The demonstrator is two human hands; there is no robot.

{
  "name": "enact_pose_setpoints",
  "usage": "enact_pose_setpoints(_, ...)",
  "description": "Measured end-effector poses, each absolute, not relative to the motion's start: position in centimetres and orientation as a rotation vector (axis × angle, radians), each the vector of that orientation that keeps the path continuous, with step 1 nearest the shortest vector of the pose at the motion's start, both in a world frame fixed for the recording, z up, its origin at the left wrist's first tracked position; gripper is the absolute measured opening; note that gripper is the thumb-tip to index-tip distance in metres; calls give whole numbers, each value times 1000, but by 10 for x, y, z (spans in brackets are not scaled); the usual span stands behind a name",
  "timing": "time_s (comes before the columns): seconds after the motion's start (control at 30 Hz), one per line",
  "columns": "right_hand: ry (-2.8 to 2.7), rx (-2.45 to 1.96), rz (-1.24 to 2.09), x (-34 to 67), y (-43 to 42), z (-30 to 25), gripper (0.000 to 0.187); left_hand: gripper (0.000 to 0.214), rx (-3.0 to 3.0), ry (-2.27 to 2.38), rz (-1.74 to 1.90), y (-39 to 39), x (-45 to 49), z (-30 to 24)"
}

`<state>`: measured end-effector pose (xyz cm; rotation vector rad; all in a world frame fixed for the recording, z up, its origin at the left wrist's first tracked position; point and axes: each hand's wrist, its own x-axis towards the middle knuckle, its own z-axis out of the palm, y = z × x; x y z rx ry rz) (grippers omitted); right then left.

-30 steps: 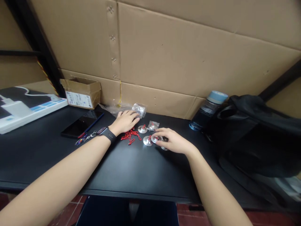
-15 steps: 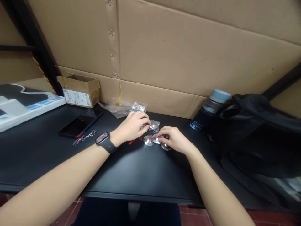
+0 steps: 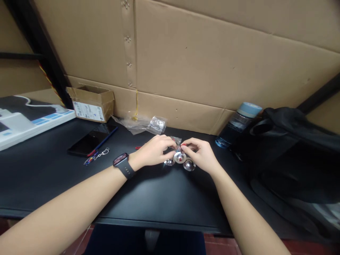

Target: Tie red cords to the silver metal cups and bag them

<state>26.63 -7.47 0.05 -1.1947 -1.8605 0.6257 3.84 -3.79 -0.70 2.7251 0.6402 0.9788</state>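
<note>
Both hands meet over the middle of the black table (image 3: 148,194). My left hand (image 3: 153,153), with a dark watch (image 3: 123,164) on its wrist, and my right hand (image 3: 202,155) pinch a small silver cymbal (image 3: 179,157) with a red centre between their fingertips, lifted slightly above the table. Two more silver cymbals lie below: one (image 3: 169,162) under my left fingers, one (image 3: 189,165) under my right hand. A red cord end (image 3: 138,147) pokes out behind my left hand.
Clear plastic bags (image 3: 156,124) lie by the cardboard wall. A small cardboard box (image 3: 91,102), a black phone (image 3: 89,141) with a pen and keys sit at left. A blue-capped bottle (image 3: 236,125) and a black bag (image 3: 294,152) stand at right.
My left hand left the bags and red cords and came to the cymbals. Both hands now hold one cymbal raised between them.
</note>
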Motion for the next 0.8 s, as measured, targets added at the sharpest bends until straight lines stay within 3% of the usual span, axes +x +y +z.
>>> enact_pose_setpoints(0.8,-1636,-1050,1142,252,-83,5,26,5,2317,831,1311,-56,50,-6)
